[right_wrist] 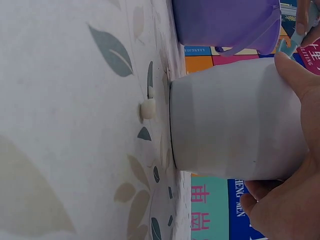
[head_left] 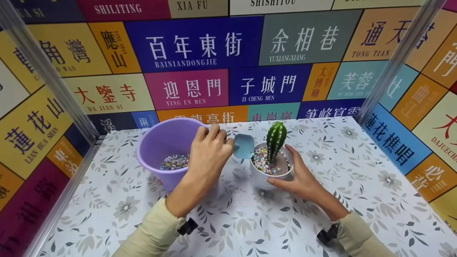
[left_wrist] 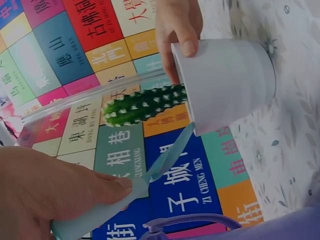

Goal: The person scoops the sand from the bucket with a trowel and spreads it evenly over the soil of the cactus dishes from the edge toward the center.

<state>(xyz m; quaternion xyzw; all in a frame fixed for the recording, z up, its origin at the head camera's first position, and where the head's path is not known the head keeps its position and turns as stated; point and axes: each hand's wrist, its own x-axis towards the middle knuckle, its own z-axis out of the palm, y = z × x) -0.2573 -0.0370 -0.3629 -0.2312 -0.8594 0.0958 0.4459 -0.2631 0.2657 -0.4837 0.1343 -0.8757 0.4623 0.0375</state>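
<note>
My left hand (head_left: 210, 153) grips the handle of a light blue scoop (head_left: 244, 146), its blade at the left rim of a white flowerpot (head_left: 262, 181). In the left wrist view the scoop (left_wrist: 170, 152) tilts with its tip right at the rim. A green cactus (head_left: 276, 141) with pale spines stands upright in the pot. Multicoloured pebbles (head_left: 260, 161) cover the left part of the pot's top, while a brownish surface (head_left: 282, 165) shows on the right. My right hand (head_left: 301, 178) holds the pot round its right side, thumb at the front, fingers behind.
Left of the pot stands a purple bucket (head_left: 169, 178) with more coloured pebbles (head_left: 175, 162) inside. A small pale pebble (right_wrist: 148, 108) lies on the floral-patterned tabletop (head_left: 242, 228) near the pot's base. Colourful sign panels (head_left: 192, 46) wall the table's back and sides.
</note>
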